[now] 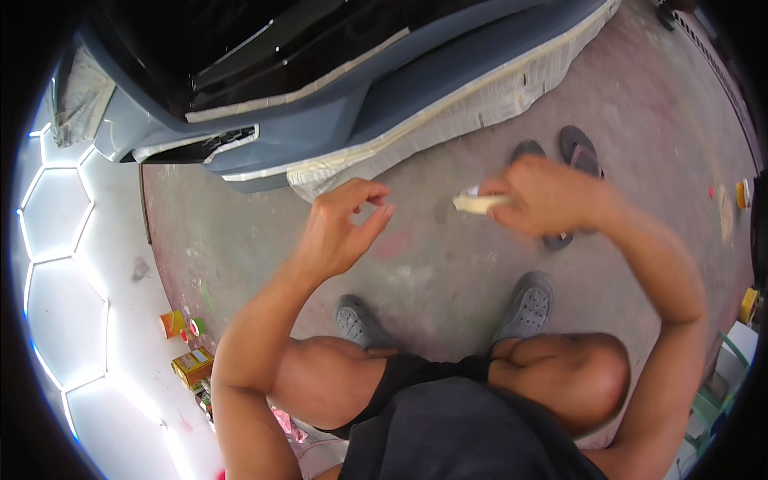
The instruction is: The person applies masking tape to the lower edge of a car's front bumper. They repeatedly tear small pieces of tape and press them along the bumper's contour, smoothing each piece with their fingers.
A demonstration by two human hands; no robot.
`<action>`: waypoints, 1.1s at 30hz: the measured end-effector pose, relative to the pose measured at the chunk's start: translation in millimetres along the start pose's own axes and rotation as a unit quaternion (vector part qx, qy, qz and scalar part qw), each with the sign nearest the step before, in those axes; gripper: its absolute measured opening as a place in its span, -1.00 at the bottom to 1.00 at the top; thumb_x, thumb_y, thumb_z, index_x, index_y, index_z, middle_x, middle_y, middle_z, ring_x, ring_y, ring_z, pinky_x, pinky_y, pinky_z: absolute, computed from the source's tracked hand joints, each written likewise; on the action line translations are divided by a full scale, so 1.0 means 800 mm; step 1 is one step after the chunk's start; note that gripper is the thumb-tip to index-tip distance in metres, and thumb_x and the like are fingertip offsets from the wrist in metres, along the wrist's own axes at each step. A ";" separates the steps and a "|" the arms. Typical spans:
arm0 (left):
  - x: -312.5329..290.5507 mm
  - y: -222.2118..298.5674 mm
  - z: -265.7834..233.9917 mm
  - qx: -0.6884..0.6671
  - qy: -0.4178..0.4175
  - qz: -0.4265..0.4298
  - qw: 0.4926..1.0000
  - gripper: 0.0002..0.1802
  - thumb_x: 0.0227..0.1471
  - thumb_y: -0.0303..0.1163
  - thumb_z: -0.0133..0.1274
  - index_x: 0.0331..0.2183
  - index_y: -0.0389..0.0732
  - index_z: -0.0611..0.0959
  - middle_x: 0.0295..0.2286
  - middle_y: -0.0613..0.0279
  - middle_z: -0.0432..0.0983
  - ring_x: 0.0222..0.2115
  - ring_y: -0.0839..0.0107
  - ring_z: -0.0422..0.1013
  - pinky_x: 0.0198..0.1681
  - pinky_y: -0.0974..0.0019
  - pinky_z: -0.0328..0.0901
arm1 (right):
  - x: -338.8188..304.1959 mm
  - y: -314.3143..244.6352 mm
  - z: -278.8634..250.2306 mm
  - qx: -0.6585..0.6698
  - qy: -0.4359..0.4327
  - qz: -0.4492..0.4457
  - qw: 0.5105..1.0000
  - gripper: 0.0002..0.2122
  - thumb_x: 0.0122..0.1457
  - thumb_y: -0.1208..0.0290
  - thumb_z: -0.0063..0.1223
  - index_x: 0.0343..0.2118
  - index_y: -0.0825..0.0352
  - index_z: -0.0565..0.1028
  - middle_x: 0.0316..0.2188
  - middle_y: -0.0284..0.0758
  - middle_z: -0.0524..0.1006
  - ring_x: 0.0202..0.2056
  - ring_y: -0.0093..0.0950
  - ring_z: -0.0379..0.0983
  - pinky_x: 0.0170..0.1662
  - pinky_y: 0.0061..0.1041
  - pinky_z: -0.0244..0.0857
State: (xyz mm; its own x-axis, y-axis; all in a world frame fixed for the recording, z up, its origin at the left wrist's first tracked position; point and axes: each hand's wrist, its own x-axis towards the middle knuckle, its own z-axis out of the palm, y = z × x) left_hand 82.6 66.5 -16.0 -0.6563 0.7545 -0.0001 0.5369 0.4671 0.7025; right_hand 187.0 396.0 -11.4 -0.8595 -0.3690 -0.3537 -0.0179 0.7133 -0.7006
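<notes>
I am crouched over a concrete floor (pixel 448 264) in front of a grey car bumper (pixel 376 96) edged with masking tape and paper. My right hand (pixel 544 196) grips a small pale roll of masking tape (pixel 478 203), blurred by motion. My left hand (pixel 344 228) hovers to the left of it with thumb and forefinger pinched together; nothing is visible between them. Both hands are held above the floor, a little in front of the bumper's lower edge.
My grey shoes (pixel 528 304) stand on the floor below the hands. A pair of dark sandals (pixel 580 152) lies beyond my right hand. Several small cans and a yellow box (pixel 192 364) sit at the left by a lit white hexagon-patterned wall (pixel 72 264).
</notes>
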 end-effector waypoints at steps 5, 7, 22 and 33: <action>-0.010 -0.018 0.006 -0.201 0.062 -0.141 0.967 -0.67 0.29 -0.43 0.33 0.04 -0.31 0.74 -0.11 0.22 0.75 -0.13 0.49 0.61 -0.08 0.35 0.46 | 0.073 -0.036 -0.010 0.134 -0.006 -0.012 0.991 -0.71 0.33 0.27 0.18 -0.10 0.42 0.69 -0.46 -0.28 0.67 -0.41 -0.49 0.61 -0.32 -0.40 0.43; -0.016 -0.026 0.002 -0.231 0.086 -0.142 0.959 -0.66 0.31 -0.43 0.31 0.07 -0.31 0.72 -0.08 0.21 0.74 -0.12 0.51 0.60 -0.06 0.36 0.46 | 0.088 -0.030 0.024 0.244 0.024 -0.043 0.969 -0.72 0.39 0.25 0.19 -0.07 0.41 0.66 -0.45 -0.37 0.65 -0.39 -0.60 0.56 -0.27 -0.50 0.43; -0.056 -0.033 -0.021 -0.218 0.134 -0.170 0.952 -0.53 0.37 -0.34 0.27 0.22 -0.29 0.66 0.03 0.13 0.70 -0.04 0.42 0.64 -0.07 0.36 0.41 | 0.111 -0.060 0.071 0.370 0.062 -0.117 0.919 -0.73 0.48 0.34 0.17 0.06 0.43 0.56 -0.23 -0.34 0.71 -0.17 -0.59 0.61 -0.01 -0.48 0.47; -0.046 -0.008 -0.023 -0.155 0.167 -0.128 0.965 -0.60 0.29 -0.31 0.36 0.08 -0.30 0.79 -0.08 0.12 0.70 -0.12 0.42 0.59 -0.10 0.31 0.43 | 0.100 -0.093 0.083 0.295 0.093 -0.124 0.943 -0.77 0.38 0.39 0.25 -0.03 0.41 0.58 -0.30 -0.37 0.70 -0.28 -0.64 0.48 -0.14 -0.49 0.35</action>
State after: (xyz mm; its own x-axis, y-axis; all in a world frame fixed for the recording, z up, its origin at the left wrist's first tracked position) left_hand 93.6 27.1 -7.4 -0.9084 0.4180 -0.0097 0.1837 0.4197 0.8889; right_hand 153.8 274.1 -28.8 -0.9421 -0.3306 -0.0565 0.0093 0.1425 -0.9898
